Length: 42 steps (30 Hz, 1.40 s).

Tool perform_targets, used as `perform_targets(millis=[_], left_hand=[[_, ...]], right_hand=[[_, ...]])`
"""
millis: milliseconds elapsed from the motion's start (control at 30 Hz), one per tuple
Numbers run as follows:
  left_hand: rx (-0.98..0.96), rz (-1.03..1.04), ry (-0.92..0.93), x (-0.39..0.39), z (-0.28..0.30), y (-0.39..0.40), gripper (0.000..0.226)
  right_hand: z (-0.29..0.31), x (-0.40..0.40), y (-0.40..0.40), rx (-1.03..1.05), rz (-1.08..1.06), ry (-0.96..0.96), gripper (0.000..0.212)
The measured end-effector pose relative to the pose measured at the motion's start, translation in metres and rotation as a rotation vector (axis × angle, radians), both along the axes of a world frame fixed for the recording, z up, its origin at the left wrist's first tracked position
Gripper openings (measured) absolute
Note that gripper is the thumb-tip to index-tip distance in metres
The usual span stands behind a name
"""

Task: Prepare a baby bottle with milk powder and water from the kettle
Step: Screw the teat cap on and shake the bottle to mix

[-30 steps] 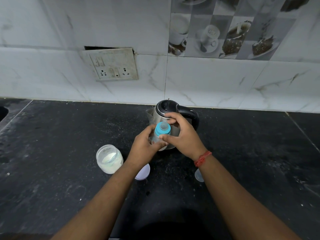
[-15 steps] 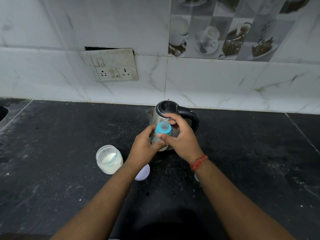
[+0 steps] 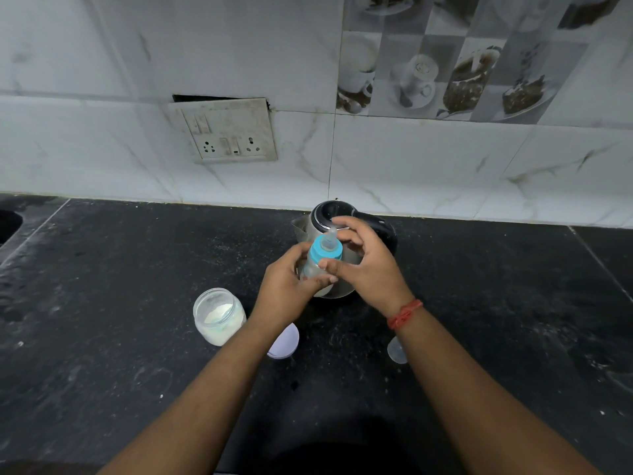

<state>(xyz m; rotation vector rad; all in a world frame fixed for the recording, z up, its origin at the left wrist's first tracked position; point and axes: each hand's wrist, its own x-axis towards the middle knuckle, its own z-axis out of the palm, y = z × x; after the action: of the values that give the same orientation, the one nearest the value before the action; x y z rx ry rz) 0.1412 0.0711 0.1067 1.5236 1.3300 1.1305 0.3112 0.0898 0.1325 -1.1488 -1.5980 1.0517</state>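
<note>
My left hand grips the clear body of a baby bottle held above the black counter, in front of the kettle. The bottle carries a blue screw ring with a clear teat on top. My right hand is around the blue ring, thumb against its near side, fingers spread loosely behind it. The steel kettle with black lid and handle stands just behind both hands. An uncapped glass jar of white milk powder stands left of my left forearm.
A white round lid lies by my left forearm, and a clear bottle cap lies beside my right forearm. The black counter meets a white tiled wall with a socket plate. A sink edge shows far left.
My right hand has loosened and its fingers have opened away from the blue ring, so the teat now shows. The bottle has stayed in my left hand.
</note>
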Motion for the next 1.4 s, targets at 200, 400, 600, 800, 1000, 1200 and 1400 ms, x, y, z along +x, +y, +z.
perform_targets(millis=[200, 400, 600, 800, 1000, 1200, 1400], left_hand=[[-0.081, -0.205, -0.084, -0.009, 0.009, 0.005, 0.055], [0.07, 0.083, 0.031, 0.013, 0.012, 0.001, 0.052], [-0.05, -0.235, -0.059, -0.009, 0.022, 0.003, 0.052], [-0.118, -0.368, -0.154, -0.014, 0.026, 0.007, 0.046], [0.011, -0.102, -0.062, -0.001, 0.013, 0.001, 0.054], [0.081, 0.042, 0.012, 0.009, 0.013, -0.003, 0.056], [-0.074, -0.399, -0.091, -0.013, 0.028, 0.004, 0.047]], right_hand=[[0.015, 0.016, 0.007, -0.052, 0.199, 0.07, 0.064], [0.005, -0.023, -0.008, 0.025, -0.195, 0.233, 0.047], [0.024, 0.013, 0.005, -0.139, 0.306, 0.125, 0.066], [0.023, 0.013, 0.009, -0.134, 0.341, 0.195, 0.057], [0.008, -0.007, -0.002, -0.017, 0.072, 0.291, 0.048], [0.006, -0.02, -0.002, -0.045, 0.009, 0.317, 0.042], [0.026, 0.015, 0.009, -0.173, 0.504, 0.147, 0.055]])
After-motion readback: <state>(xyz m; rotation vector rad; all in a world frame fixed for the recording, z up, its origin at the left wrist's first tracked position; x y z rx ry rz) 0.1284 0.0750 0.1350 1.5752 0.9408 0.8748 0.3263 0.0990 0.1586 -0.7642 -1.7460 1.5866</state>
